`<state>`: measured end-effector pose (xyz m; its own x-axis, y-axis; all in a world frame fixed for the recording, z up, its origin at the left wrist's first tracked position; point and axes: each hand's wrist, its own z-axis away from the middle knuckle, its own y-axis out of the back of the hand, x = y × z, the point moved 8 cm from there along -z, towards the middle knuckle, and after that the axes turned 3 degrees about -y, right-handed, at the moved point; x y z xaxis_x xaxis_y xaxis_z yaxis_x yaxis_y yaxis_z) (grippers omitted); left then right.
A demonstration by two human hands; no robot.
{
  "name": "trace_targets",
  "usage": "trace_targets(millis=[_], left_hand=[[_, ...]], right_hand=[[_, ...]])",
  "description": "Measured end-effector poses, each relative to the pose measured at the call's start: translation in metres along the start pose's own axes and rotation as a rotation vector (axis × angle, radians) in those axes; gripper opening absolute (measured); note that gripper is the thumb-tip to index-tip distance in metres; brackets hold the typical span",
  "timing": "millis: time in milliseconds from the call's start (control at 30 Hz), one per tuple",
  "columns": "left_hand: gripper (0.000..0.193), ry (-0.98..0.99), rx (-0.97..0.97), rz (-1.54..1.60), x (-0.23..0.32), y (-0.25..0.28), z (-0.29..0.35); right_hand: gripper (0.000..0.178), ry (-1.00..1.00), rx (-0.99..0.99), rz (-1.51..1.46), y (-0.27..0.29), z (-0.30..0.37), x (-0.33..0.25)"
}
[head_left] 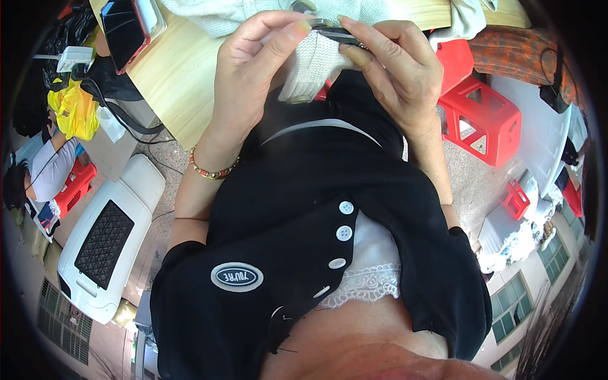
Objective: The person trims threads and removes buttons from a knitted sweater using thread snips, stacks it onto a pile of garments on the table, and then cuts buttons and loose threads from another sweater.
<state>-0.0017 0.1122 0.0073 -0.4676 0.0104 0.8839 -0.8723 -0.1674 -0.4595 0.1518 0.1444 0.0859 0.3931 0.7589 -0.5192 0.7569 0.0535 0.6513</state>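
Note:
My left hand (253, 60) is closed, with thumb and forefinger pinching the edge of a pale grey knitted garment (308, 66). The garment's ribbed end hangs down over the table edge towards my lap. In my right hand (405, 69), thumb and fingers close around a slim dark tool (339, 36) with a metallic end. It lies across the knit between both hands; its exact kind is too small to tell. More of the pale knitted fabric (215, 14) spreads over the wooden table (180, 82) beyond my hands.
A phone (125, 31) rests at the table's left corner, with a yellow plastic bag (73, 111) and cables nearby. A white padded seat (114, 234) stands at left. Red plastic stools (491, 123) and an orange-patterned cloth (519, 54) are at right. Another person's sleeve (54, 168) shows far left.

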Motion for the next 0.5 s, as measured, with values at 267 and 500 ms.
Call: trace_targets(millis=[267,500], left_hand=[[0.02,0.002,-0.068,-0.011,0.003,-0.001,-0.001],[0.033,0.034,-0.116,0.027,0.008,-0.005,0.001]], right_hand=[[0.036,-0.068,-0.086,-0.059,-0.005,-0.005,-0.003],[0.031,-0.263,-0.079,-0.013,-0.013,-0.008,0.011]])
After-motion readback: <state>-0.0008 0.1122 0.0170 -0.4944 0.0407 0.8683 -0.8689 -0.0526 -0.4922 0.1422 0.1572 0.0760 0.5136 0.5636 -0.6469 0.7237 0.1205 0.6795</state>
